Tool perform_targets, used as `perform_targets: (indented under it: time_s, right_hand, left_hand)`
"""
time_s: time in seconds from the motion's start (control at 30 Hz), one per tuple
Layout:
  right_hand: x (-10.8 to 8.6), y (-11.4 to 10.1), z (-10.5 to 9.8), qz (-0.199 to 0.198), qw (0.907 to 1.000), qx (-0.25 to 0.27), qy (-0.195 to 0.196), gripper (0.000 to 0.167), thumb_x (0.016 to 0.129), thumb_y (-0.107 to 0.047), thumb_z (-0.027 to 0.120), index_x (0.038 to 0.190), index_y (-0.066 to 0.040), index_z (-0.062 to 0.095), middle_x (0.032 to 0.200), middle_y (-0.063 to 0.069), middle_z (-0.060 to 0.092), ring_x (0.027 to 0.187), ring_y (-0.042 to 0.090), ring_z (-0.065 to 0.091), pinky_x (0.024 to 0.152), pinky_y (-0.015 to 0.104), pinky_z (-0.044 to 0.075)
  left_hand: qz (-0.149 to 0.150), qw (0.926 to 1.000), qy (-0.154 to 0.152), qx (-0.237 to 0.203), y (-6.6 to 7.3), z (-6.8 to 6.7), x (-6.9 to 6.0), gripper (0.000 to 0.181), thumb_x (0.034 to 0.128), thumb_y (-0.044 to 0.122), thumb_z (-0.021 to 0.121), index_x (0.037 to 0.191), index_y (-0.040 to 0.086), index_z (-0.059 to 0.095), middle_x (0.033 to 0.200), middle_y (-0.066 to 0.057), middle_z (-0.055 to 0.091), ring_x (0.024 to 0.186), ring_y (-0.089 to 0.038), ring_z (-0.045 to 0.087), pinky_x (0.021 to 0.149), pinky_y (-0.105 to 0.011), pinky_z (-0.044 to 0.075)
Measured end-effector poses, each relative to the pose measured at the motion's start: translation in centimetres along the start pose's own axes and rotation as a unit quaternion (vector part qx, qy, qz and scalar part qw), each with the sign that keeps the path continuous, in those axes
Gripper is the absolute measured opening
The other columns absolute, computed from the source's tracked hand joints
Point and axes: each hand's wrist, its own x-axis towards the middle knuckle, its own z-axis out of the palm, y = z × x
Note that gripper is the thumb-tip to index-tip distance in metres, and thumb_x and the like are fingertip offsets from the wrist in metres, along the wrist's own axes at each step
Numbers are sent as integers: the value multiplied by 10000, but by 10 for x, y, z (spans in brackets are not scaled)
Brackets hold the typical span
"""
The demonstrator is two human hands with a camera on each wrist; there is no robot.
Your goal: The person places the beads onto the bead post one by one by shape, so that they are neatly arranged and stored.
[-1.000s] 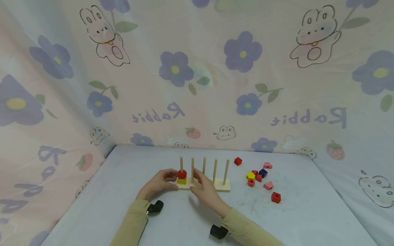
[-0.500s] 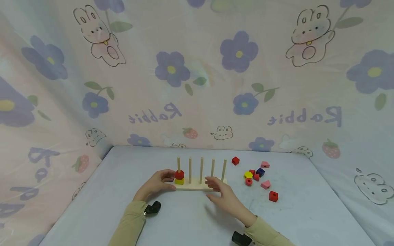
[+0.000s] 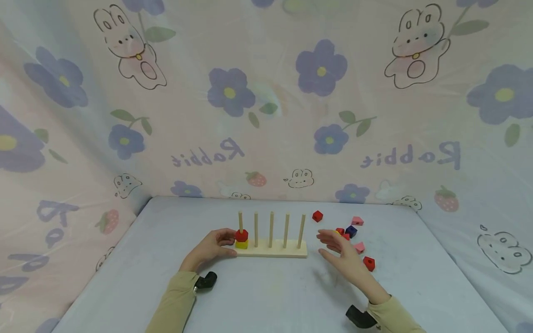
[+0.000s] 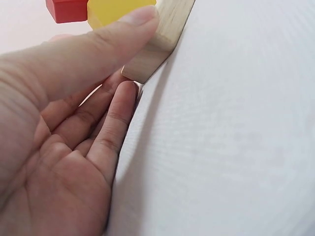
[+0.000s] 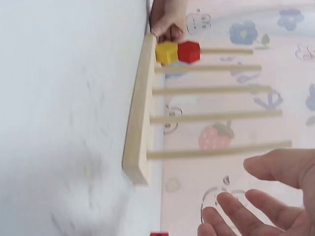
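Pale wooden five-peg stand (image 3: 270, 253) has its left end pinched by our left hand (image 3: 209, 249); its leftmost peg (image 3: 240, 220) bears a yellow faceted block (image 5: 166, 52) under a red faceted block (image 5: 189, 51). Right of it, our right hand (image 3: 345, 260) spreads wide. Under it, white tabletop (image 3: 266, 296); behind it, floral curtain (image 3: 283, 138) lettered "Rabbit", mirrored.

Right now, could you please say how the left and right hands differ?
The left hand holds one end of the wooden rack; the right hand holds nothing. The left hand lies low at the table; the right hand hovers above it. Both emerge from tan sleeves.
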Motion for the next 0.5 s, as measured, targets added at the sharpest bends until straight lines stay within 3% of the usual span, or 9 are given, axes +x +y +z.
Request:
perform_targets:
  time_s: [0.3, 0.43, 0.5]
  right_hand:
    - [-7, 2, -39, 249, 9986, -211, 419, 457, 919, -118, 649, 1324, 2, 474, 1266, 196, 557, 1159, 365, 528, 970, 429, 430]
    - [-9, 4, -51, 143, 9972, -413, 602, 467, 934, -131, 630, 1345, 2, 453, 1257, 189, 565, 1139, 291, 546, 953, 240, 442]
    - [-9, 8, -56, 94, 9966, -455, 679, 475, 942, -134, 620, 1358, 3, 437, 1259, 190, 562, 1145, 288, 538, 931, 151, 417]
  left_hand:
    - [-61, 10000, 62, -34, 2, 2, -2, 560, 740, 6, 804, 1242, -17, 556, 1183, -112, 597, 1033, -284, 566, 932, -346, 469]
    - [-68, 10000, 18, -61, 16, 3, -7, 535, 751, -20, 787, 1232, -40, 555, 1177, -126, 598, 1037, -313, 561, 945, -399, 461]
    - [-66, 10000, 9, -53, 16, 3, -6, 533, 751, -21, 786, 1231, -44, 555, 1176, -128, 597, 1038, -317, 560, 946, -407, 460]
